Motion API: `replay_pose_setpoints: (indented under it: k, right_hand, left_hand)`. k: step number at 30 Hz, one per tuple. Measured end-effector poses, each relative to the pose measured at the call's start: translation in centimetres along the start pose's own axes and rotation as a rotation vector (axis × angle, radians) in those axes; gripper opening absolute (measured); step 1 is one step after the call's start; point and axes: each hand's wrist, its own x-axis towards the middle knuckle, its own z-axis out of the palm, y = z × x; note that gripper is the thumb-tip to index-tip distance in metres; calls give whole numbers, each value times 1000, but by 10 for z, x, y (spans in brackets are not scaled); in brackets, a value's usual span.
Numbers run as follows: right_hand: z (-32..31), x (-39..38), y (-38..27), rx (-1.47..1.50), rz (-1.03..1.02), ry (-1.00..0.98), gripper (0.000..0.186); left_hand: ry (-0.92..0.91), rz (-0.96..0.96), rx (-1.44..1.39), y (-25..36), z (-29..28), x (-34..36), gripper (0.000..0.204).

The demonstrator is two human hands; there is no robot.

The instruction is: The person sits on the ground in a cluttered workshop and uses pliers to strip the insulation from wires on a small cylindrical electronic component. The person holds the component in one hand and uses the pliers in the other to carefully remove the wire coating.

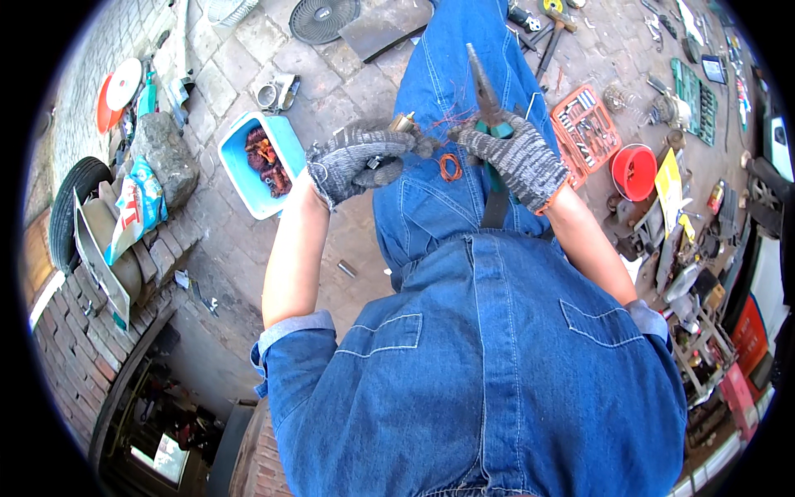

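Observation:
My left hand (358,159), in a grey knit glove, is closed round a small metal part (402,123) with a brass-coloured end; most of it is hidden by the fingers. In my right hand (523,159), gloved alike, are long-nose pliers (483,87) with green handles, their jaws pointing away from me. Thin, tangled copper wires (460,117) spread between the two hands above my blue trousers. A small coil of orange wire (450,167) rests on my lap, just below the gap between my hands.
A blue basin (228,157) with copper windings stands left. On the right are an orange toolbox (611,137), a red bucket (616,176) and a green socket case (692,101). A fan grille (323,18) lies ahead; a tyre (69,217) and rock (168,157) are far left.

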Motion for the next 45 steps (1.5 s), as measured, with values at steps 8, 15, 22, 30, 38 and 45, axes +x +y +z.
replay_pose_setpoints:
  k: [8, 15, 22, 30, 38, 45]
  right_hand:
    - [10, 16, 7, 21, 33, -57, 32]
    - [-2, -6, -7, 249, -79, -162, 25]
    - [-13, -12, -13, 501, 118, -160, 21]
    - [-22, -15, -12, 484, 96, -124, 18]
    - [-33, -50, -37, 140, 90, -404, 34]
    - [-25, -56, -40, -421, -226, -452, 40]
  left_hand:
    - [6, 32, -298, -15, -8, -17, 30]
    - [158, 224, -127, -37, 3, -40, 34]
    - [88, 390, -174, -37, 27, -41, 39]
    - [154, 387, -307, -54, 46, -6, 35]
    - [225, 531, -187, -40, 74, -23, 51]
    - [111, 584, -284, -42, 72, -31, 44]
